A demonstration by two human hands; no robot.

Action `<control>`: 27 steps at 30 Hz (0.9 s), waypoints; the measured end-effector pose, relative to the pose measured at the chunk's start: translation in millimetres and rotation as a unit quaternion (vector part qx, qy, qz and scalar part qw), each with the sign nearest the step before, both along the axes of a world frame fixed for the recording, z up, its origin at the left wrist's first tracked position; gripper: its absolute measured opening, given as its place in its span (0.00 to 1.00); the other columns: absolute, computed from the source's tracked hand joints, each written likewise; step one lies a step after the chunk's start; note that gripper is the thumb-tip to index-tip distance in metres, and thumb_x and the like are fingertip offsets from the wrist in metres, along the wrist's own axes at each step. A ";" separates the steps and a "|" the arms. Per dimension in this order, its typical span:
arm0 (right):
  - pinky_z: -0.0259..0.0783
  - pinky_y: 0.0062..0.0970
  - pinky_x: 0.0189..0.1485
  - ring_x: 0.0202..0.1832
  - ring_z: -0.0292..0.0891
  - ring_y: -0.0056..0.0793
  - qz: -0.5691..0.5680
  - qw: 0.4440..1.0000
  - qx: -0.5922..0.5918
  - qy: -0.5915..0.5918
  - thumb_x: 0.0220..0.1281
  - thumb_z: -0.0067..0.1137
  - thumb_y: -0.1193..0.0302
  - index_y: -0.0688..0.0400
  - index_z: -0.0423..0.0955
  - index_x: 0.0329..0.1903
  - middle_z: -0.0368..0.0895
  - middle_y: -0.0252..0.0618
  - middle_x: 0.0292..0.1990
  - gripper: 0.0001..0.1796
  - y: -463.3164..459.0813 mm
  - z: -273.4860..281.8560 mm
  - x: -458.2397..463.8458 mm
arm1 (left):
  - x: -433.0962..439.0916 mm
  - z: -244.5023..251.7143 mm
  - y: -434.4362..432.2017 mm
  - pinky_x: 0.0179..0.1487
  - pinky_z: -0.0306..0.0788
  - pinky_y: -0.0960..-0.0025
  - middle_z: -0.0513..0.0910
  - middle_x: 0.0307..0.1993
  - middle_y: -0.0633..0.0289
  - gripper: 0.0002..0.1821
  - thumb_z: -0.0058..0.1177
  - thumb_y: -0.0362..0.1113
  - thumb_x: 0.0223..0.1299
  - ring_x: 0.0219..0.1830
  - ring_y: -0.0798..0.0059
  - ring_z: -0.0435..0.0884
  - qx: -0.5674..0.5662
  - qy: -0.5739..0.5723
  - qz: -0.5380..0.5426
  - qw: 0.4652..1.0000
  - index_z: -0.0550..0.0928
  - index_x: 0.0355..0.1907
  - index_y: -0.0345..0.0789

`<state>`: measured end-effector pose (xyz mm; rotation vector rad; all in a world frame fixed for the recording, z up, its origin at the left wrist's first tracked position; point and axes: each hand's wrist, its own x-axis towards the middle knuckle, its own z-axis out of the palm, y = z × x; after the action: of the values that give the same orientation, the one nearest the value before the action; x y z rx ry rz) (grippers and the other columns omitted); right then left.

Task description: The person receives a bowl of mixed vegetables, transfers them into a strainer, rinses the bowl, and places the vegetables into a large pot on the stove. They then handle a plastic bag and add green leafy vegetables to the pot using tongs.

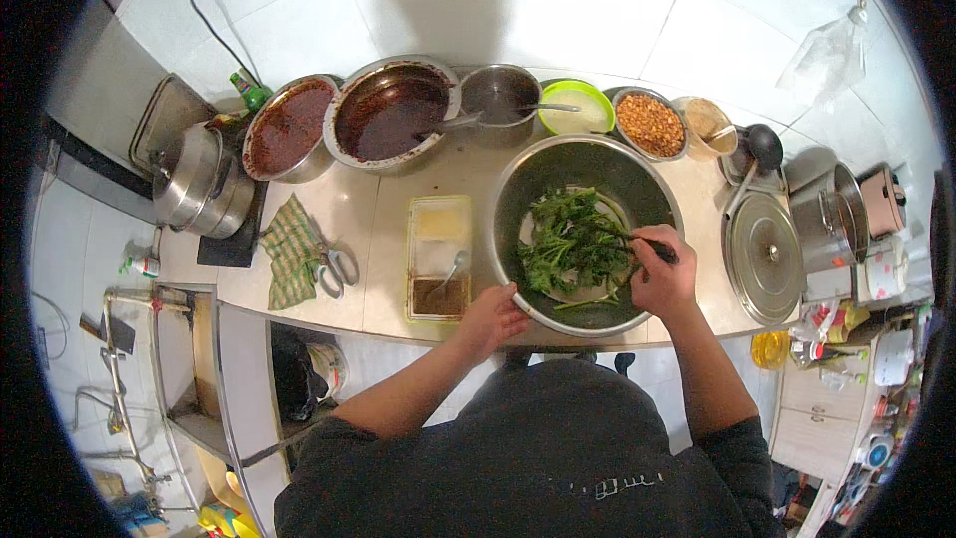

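Before me on the counter stands a large stainless steel mixing bowl point(499, 202). Leafy green herbs with long stems point(571, 239) lie in its bottom. My left hand point(489, 321) steadies the bowl at its near left rim, thumb at the edge and fingers against the outside. Over the right side of the bowl, my right hand point(665, 273) grips a dark, slim utensil point(661, 249), whose end reaches into the greens. Whether it is chopsticks or a single handle is unclear. Left of the bowl sits a divided seasoning box point(410, 261) with a small spoon point(454, 266) in it.
Along the wall stand basins of dark red sauce point(290, 123) point(388, 119), a metal pot point(500, 93), a green bowl point(571, 116) and chopped nuts point(648, 123). Scissors point(334, 273) and a checked cloth point(293, 254) lie left; a pot lid point(769, 254) lies right.
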<state>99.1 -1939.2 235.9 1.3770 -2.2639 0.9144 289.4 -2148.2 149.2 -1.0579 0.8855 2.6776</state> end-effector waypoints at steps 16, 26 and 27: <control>0.72 0.35 0.36 0.34 0.75 0.42 0.005 0.955 0.073 -0.288 0.46 0.61 0.77 0.59 0.76 0.32 0.76 0.43 0.30 0.07 30.2 7.7 46.9 | 20.1 -12.2 0.4 0.61 0.63 0.59 0.74 0.54 0.58 0.25 0.43 0.50 0.66 0.57 0.65 0.71 -0.172 0.066 -0.398 0.899 0.68 0.59 0.37; 0.60 0.41 0.55 0.51 0.70 0.34 0.054 0.957 0.252 -0.134 0.49 0.56 0.70 0.51 0.72 0.47 0.75 0.34 0.44 0.18 39.9 -40.6 75.4 | 36.8 -45.4 -14.2 0.61 0.62 0.64 0.75 0.53 0.55 0.26 0.38 0.51 0.68 0.55 0.65 0.72 -0.335 0.126 -0.606 0.710 0.72 0.56 0.32; 0.58 0.43 0.57 0.52 0.69 0.33 0.064 0.952 0.270 -0.128 0.50 0.55 0.70 0.51 0.72 0.47 0.75 0.33 0.45 0.18 40.0 -39.0 78.0 | 40.4 -46.8 -19.8 0.62 0.62 0.63 0.74 0.55 0.52 0.24 0.37 0.49 0.69 0.57 0.62 0.71 -0.348 0.156 -0.641 0.666 0.72 0.57 0.33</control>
<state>177.1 -1899.2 196.8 1.7257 -2.7920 0.5479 329.8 -2168.1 102.4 0.1736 1.8309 1.2447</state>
